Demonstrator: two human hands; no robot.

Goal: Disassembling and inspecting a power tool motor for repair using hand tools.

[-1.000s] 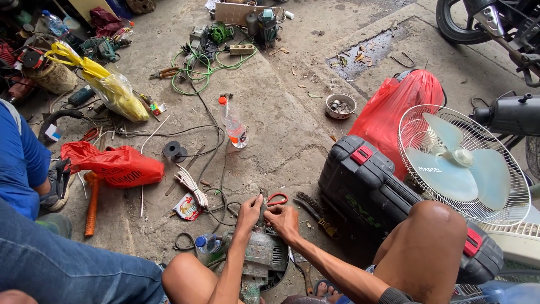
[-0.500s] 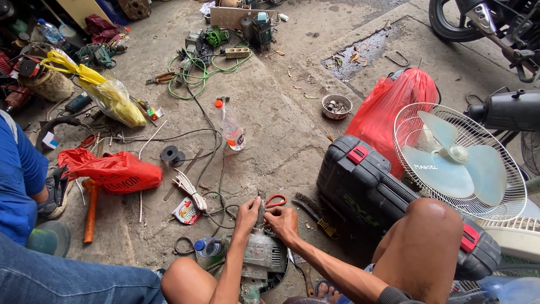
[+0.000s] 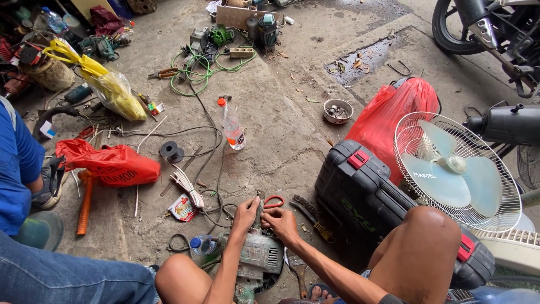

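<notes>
Both hands [image 3: 264, 218] grip the grey power tool [image 3: 260, 254]

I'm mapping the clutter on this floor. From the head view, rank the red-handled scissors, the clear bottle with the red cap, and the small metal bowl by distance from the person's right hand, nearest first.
Measured from the right hand:
1. Red-handled scissors, just above the knuckles, all but touching.
2. Clear bottle with the red cap, farther up the floor, slightly left.
3. Small metal bowl, farthest, up and to the right, beside the red bag.

The motor housing [image 3: 260, 254] lies on the floor [image 3: 281, 129] between the person's knees. Right of it stands a tool case [image 3: 360, 188], with a fan [image 3: 455, 171] beyond. Left of it lies a small bottle [image 3: 202, 246]; farther ahead stands a taller bottle [image 3: 232, 126].
</notes>
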